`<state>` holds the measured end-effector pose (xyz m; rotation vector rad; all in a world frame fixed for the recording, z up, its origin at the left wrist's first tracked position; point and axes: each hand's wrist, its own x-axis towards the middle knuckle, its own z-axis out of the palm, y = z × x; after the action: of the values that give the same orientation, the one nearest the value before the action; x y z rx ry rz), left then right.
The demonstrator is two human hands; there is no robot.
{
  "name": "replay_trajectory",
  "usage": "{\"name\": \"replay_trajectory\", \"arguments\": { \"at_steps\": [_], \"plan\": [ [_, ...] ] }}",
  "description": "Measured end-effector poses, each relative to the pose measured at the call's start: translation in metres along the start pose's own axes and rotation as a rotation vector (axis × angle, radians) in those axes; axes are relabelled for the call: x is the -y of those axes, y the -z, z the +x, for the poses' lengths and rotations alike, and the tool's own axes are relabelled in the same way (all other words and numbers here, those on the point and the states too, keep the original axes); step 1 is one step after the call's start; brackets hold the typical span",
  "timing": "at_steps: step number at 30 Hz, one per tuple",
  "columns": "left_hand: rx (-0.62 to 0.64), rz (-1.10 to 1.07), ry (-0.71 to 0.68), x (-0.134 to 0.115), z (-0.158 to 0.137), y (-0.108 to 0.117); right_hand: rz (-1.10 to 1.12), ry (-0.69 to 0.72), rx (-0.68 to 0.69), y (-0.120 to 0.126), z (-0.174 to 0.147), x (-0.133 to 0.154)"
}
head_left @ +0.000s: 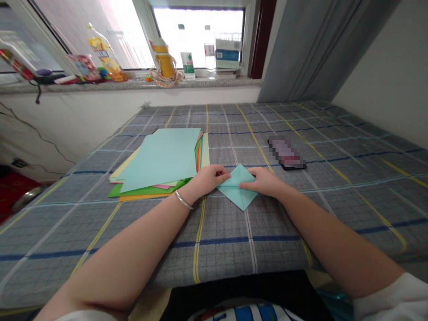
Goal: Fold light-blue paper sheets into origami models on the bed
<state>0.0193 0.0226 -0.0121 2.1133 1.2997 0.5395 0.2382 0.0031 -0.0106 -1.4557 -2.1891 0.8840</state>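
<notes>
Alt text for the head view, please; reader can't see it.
A person's left hand and right hand hold a folded light-blue paper diamond, a grey plaid cloth beneath. A stack of coloured paper lies to the left, a phone farther off to the right; bottles stand on the windowsill behind.

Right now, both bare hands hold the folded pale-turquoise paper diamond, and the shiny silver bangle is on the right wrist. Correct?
No: the head view shows the shiny silver bangle on the wrist of the left hand, not the right hand. Both do hold the folded pale-turquoise paper diamond.
</notes>
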Motion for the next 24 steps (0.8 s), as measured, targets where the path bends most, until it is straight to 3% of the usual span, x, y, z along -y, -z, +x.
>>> {"name": "replay_trajectory", "arguments": {
  "at_steps": [10, 19, 24],
  "plan": [
    [-0.008, -0.014, 0.046, -0.006, -0.002, 0.002, -0.013, -0.134, 0.09, 0.008, 0.005, 0.008],
    [-0.1, 0.109, 0.06, 0.003, 0.002, -0.003, -0.144, -0.097, -0.148, -0.005, 0.011, -0.002],
    [-0.064, 0.14, 0.061, -0.001, 0.002, 0.0, -0.257, -0.091, -0.216, -0.01, 0.01, -0.001]
  ]
}}
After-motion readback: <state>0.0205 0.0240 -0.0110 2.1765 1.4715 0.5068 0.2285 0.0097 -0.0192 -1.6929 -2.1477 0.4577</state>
